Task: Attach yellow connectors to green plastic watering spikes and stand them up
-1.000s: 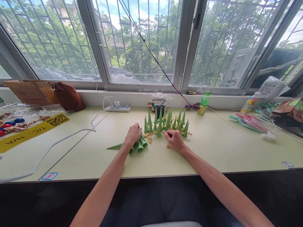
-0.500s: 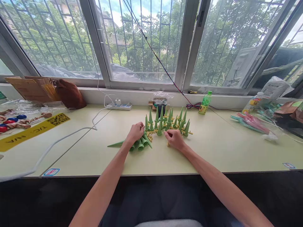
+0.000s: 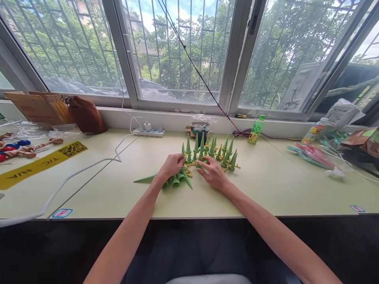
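Several green plastic cones stand upright in a cluster on the pale table, with small yellow pieces scattered among them. More green cones lie on their sides in front of the cluster. My left hand is closed over a lying green cone whose tip points toward me. My right hand rests just right of it, fingers reaching toward the standing cones and the left hand; what its fingertips hold is hidden.
A white power strip and its cable lie at the back left. A green bottle stands near the sill. A brown pouch, cardboard, a yellow label and plastic bags occupy the left; bags and packets sit right.
My left hand moved slightly right and swung a lying cone so its tip points toward me. My right hand's fingers stretched toward the left hand. The camera tilted a little.
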{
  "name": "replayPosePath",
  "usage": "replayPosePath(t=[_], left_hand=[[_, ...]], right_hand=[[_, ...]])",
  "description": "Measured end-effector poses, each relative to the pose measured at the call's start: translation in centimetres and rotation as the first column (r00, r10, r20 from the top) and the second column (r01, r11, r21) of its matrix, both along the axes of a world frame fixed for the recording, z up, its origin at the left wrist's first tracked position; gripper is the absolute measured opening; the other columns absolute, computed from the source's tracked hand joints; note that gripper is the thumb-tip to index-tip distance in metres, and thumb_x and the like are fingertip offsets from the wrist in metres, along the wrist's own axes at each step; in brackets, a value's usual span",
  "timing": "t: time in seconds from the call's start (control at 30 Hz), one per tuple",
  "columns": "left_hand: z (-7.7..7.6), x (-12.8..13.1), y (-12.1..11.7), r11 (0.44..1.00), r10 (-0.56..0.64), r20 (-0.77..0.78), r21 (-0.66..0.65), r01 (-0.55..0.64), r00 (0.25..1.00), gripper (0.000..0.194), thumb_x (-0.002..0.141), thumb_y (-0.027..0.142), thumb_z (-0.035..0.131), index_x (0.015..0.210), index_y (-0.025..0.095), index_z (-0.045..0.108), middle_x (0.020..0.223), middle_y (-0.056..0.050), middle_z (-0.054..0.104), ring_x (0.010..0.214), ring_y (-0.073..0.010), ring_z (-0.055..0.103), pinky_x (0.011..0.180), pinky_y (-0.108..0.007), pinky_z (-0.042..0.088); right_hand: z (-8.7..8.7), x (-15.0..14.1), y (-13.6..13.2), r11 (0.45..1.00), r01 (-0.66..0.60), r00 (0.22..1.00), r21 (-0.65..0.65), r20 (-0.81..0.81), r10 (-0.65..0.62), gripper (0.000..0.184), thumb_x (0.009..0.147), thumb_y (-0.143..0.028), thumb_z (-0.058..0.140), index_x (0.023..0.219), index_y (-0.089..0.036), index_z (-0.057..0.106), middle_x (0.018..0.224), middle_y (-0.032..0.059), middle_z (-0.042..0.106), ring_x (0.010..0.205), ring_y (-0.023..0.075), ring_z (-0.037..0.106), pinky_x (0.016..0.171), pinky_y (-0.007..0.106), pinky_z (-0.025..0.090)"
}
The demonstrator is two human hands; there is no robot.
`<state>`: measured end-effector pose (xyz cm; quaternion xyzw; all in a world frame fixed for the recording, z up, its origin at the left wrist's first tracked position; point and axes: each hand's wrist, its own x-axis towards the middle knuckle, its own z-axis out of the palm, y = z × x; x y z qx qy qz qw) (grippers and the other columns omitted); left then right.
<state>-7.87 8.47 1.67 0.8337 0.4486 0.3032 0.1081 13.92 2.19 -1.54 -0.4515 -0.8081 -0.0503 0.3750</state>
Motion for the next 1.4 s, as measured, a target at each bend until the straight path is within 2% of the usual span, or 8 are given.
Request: replayPosePath(t=[0.17,0.4,0.5,0.6,0.73,0.97,1.23,1.4], left_hand=[[0.0,0.0,-0.1,0.999,-0.001,-0.016,0.034,0.002,1.0,0.025,0.087,0.029,0.046,0.075,0.017,0.066,0.065,-0.002,0.066,0.059,-0.0136,0.053,0.062,-0.025,0.04],[0.0,0.1,-0.3,0.998,-0.06,0.01,0.038,0.059,0.998,0.025,0.086,0.031,0.048,0.081,0.017,0.069,0.073,-0.003,0.069,0.063,-0.0139,0.058,0.064,-0.025,0.044],[0.4,0.1,-0.6,0.992,-0.12,-0.041,0.031,0.121,0.992,0.029,0.087,0.033,0.046,0.088,0.018,0.071,0.081,-0.004,0.072,0.066,-0.015,0.06,0.066,-0.026,0.045],[0.8,0.3,-1.1,0.988,-0.142,-0.161,0.029,0.149,0.977,0.03,0.088,0.033,0.045,0.092,0.02,0.072,0.088,-0.006,0.072,0.078,-0.019,0.063,0.072,-0.028,0.046],[1.2,1.3,-1.8,0.993,-0.095,-0.31,0.03,0.11,0.946,0.029,0.089,0.031,0.045,0.097,0.02,0.072,0.095,-0.009,0.071,0.096,-0.0245,0.063,0.079,-0.03,0.046],[0.6,3.8,-2.5,1.0,0.013,-0.521,0.013,-0.007,0.854,0.025,0.09,0.024,0.045,0.103,0.015,0.066,0.1,-0.015,0.065,0.097,-0.0294,0.059,0.081,-0.037,0.046],[-0.7,4.7,-2.2,0.997,0.075,-0.504,0.039,-0.064,0.86,0.027,0.088,0.024,0.048,0.108,0.015,0.065,0.106,-0.019,0.06,0.1,-0.0334,0.055,0.083,-0.042,0.043],[-0.9,4.5,-2.1,0.999,0.041,-0.482,0.031,-0.029,0.875,0.027,0.087,0.023,0.048,0.107,0.015,0.064,0.1,-0.018,0.061,0.098,-0.0315,0.056,0.085,-0.041,0.042]], right_hand=[[-0.1,0.2,0.2,0.998,-0.053,0.998,-0.04,-0.03,0.051,0.038,0.096,-0.033,0.051,0.131,-0.022,0.058,0.125,0.0124,0.056,0.115,0.0268,0.051,0.096,0.044,0.046],[-0.3,0.9,0.5,1.0,-0.031,0.979,-0.005,-0.202,0.029,0.026,0.094,-0.023,0.049,0.113,-0.017,0.066,0.106,0.0115,0.061,0.101,0.0234,0.059,0.09,0.039,0.05],[-0.5,1.0,0.7,1.0,-0.031,0.972,0.002,-0.232,0.03,0.025,0.094,-0.02,0.047,0.11,-0.017,0.067,0.104,0.0113,0.061,0.096,0.0221,0.06,0.085,0.037,0.052],[-0.6,0.8,0.9,0.999,-0.042,0.971,0.021,-0.237,0.046,0.027,0.093,-0.016,0.045,0.109,-0.018,0.067,0.104,0.0109,0.061,0.094,0.0213,0.061,0.082,0.035,0.053],[-0.6,0.6,1.1,0.998,-0.045,0.974,0.04,-0.221,0.053,0.031,0.091,-0.011,0.044,0.111,-0.018,0.066,0.107,0.011,0.06,0.095,0.021,0.061,0.083,0.035,0.053],[-0.7,0.4,1.3,0.999,-0.031,0.979,0.031,-0.198,0.037,0.032,0.089,-0.009,0.044,0.112,-0.015,0.065,0.111,0.0124,0.059,0.099,0.0213,0.06,0.088,0.035,0.052],[-0.8,0.2,1.4,1.0,-0.021,0.982,-0.001,-0.19,0.02,0.034,0.087,-0.007,0.046,0.115,-0.017,0.064,0.114,0.0123,0.058,0.103,0.0216,0.06,0.091,0.036,0.051],[-0.5,0.2,1.2,1.0,-0.024,0.979,0.001,-0.204,0.023,0.035,0.089,-0.008,0.045,0.116,-0.018,0.064,0.114,0.0121,0.058,0.104,0.0221,0.06,0.091,0.036,0.051]])
